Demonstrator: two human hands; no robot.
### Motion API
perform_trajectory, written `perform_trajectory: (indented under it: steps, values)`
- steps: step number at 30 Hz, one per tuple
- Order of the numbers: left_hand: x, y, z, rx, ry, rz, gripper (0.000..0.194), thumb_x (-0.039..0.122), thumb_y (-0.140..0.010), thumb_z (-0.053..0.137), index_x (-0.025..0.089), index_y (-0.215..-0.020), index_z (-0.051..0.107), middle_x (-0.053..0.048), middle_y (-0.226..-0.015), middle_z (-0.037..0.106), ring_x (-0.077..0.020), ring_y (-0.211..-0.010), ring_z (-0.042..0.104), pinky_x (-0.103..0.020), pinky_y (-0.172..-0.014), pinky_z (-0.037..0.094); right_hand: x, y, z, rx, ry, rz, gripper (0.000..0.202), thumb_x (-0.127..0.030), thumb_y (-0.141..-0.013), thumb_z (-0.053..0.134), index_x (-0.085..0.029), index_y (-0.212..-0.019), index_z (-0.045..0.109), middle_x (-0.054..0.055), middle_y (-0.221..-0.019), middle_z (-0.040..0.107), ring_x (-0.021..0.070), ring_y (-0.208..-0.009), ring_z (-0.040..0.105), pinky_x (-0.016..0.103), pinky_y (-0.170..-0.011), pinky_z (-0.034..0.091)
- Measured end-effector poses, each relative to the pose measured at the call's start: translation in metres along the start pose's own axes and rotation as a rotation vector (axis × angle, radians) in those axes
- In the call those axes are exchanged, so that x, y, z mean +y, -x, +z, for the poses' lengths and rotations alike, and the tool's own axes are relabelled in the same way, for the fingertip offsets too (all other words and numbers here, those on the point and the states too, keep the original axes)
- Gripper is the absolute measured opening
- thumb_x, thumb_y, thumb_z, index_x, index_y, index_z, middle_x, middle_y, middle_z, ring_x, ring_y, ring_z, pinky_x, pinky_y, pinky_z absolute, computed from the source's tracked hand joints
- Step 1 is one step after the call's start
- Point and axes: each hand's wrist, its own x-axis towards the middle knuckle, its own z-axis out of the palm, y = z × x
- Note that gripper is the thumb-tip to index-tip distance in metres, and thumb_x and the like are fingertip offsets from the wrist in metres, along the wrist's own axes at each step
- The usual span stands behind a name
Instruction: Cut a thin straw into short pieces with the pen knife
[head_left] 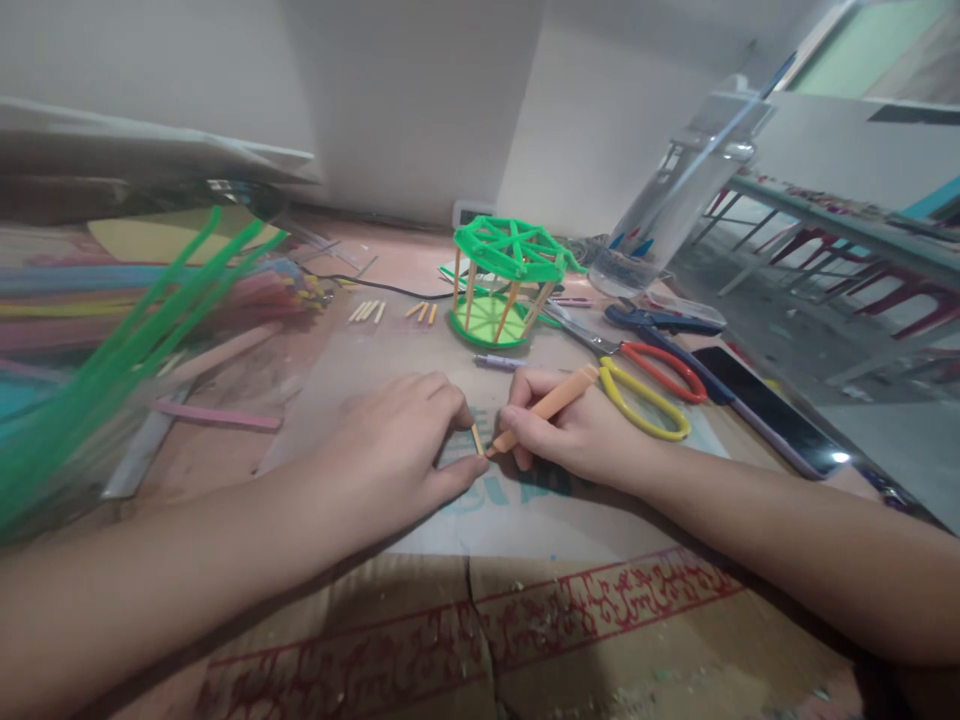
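My left hand (409,440) rests on the translucent sheet (420,530), its thumb and forefinger pinching a short yellowish stick (477,438). Across from it, my right hand (574,425) is closed around an orange marker (556,398), whose tip touches or nearly touches the near end of the stick. Behind both hands stands a green round frame (511,248) on upright thin sticks, with a yellow-green base. Several short sticks (367,311) lie to its left in one group, and a few more (422,313) lie closer to it.
Scissors with red and yellow handles (645,400), a phone (765,405) and dark-handled pliers (660,320) lie at the right. A clear bottle (660,200) stands behind them. Green strips (150,370), colored bundles (150,295) and a pink stick (225,416) are at the left.
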Motion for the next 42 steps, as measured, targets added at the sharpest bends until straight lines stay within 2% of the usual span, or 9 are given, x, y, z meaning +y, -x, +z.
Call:
perform_trajectory:
  steps: [4, 12, 21, 29, 42]
  values:
    - [0.0013, 0.0009, -0.0013, -0.016, 0.0, -0.008, 0.023, 0.043, -0.088, 0.073, 0.023, -0.088, 0.063, -0.007, -0.092, 0.069, -0.028, -0.088, 0.065, -0.042, -0.076, 0.049, 0.0009, -0.0006, 0.0016, 0.001, -0.013, -0.003, 0.033, -0.043, -0.093, 0.073, -0.023, -0.076, 0.052, -0.003, -0.057, 0.066, 0.0125, -0.054, 0.064, 0.022, -0.051, 0.046]
    - [0.0021, 0.0017, -0.0022, -0.041, -0.029, 0.002, 0.018, 0.037, -0.091, 0.067, 0.02, -0.095, 0.065, -0.008, -0.096, 0.067, -0.0315, -0.096, 0.065, -0.047, -0.086, 0.05, 0.0053, -0.0038, 0.0019, 0.118, 0.035, -0.057, 0.027, -0.039, -0.094, 0.072, -0.022, -0.08, 0.055, -0.002, -0.063, 0.069, 0.0137, -0.058, 0.064, 0.024, -0.056, 0.047]
    - [0.0034, 0.0007, -0.0031, -0.058, -0.033, -0.013, 0.019, 0.038, -0.092, 0.067, 0.021, -0.088, 0.06, -0.008, -0.093, 0.065, -0.0294, -0.089, 0.063, -0.043, -0.077, 0.048, 0.0026, -0.0017, -0.0003, -0.037, -0.064, -0.016, 0.031, -0.036, -0.09, 0.077, -0.022, -0.076, 0.053, -0.004, -0.057, 0.065, 0.012, -0.054, 0.062, 0.022, -0.051, 0.044]
    - [0.0034, -0.0001, -0.0016, -0.056, -0.052, -0.011, 0.018, 0.037, -0.092, 0.067, 0.02, -0.095, 0.064, -0.008, -0.096, 0.067, -0.031, -0.096, 0.064, -0.048, -0.087, 0.052, 0.0059, -0.0042, 0.0019, 0.113, 0.031, -0.073, 0.027, -0.036, -0.094, 0.074, -0.022, -0.08, 0.056, -0.003, -0.063, 0.067, 0.0136, -0.058, 0.063, 0.025, -0.056, 0.046]
    - [0.0027, 0.002, -0.0025, -0.037, -0.03, -0.013, 0.017, 0.037, -0.09, 0.067, 0.021, -0.095, 0.064, -0.007, -0.096, 0.068, -0.0303, -0.096, 0.065, -0.046, -0.086, 0.052, 0.0077, -0.0061, 0.0015, 0.141, 0.022, -0.072, 0.027, -0.037, -0.094, 0.075, -0.022, -0.081, 0.057, -0.002, -0.064, 0.069, 0.016, -0.061, 0.065, 0.028, -0.061, 0.048]
